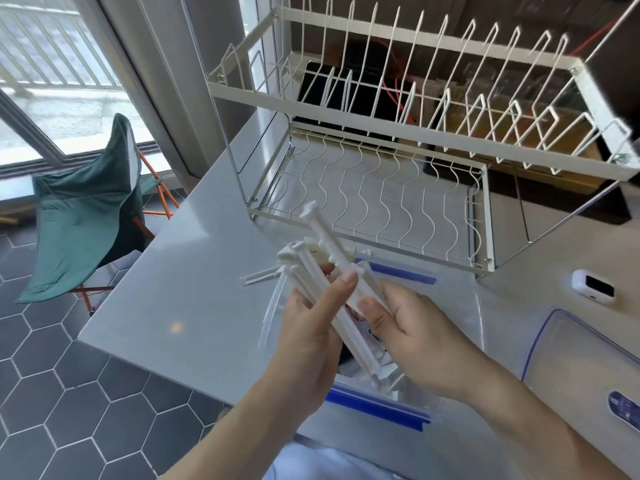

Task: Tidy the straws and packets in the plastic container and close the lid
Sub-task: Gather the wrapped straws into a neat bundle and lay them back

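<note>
White paper-wrapped straws (329, 289) bundled, left hand (311, 327) fingers curled gripping them, right hand (412, 334) pinching too

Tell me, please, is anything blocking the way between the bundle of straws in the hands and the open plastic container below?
Nothing visible blocks it. Both the left hand and the right hand hold the straws right above the open plastic container. Its lid lies off to the right on the counter.
</note>
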